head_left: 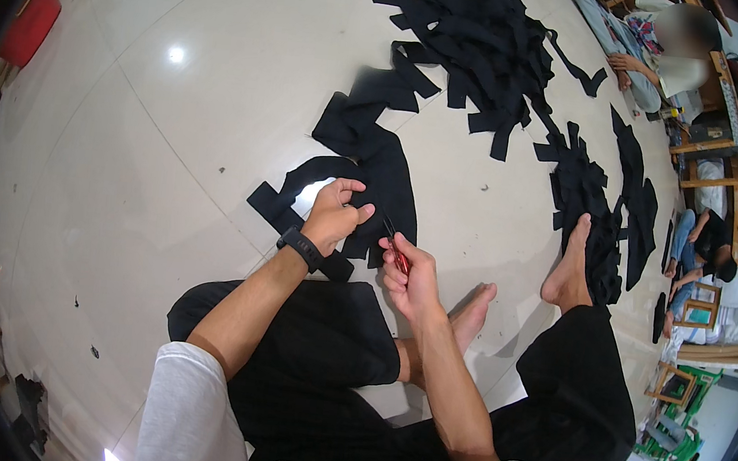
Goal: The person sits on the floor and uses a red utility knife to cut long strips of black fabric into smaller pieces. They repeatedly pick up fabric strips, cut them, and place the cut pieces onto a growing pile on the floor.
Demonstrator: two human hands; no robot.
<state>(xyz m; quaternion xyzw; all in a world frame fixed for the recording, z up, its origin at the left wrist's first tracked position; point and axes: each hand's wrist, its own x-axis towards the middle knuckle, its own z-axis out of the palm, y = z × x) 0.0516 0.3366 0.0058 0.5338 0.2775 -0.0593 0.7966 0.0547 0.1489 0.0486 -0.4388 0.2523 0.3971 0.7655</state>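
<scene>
My left hand (335, 214) rests on black fabric pieces (395, 171), its thumb and fingertips apart and bent over the cloth. A white patch (312, 193) shows just left of it; I cannot tell what it is. My right hand (409, 279) grips a small red-handled cutting tool (400, 258), its dark points reaching toward the fabric below and right of my left hand. The cloth lies on the tiled floor (155, 148) in front of my crossed legs, with more strips trailing away from it.
A large heap of black strips (468, 27) lies ahead, more cloth (590, 198) beside my right foot (570, 268). At upper right a person (634, 60) sits on the floor; another (705, 245) is farther right near wooden furniture (716, 179). A red object (29, 20) stands far left.
</scene>
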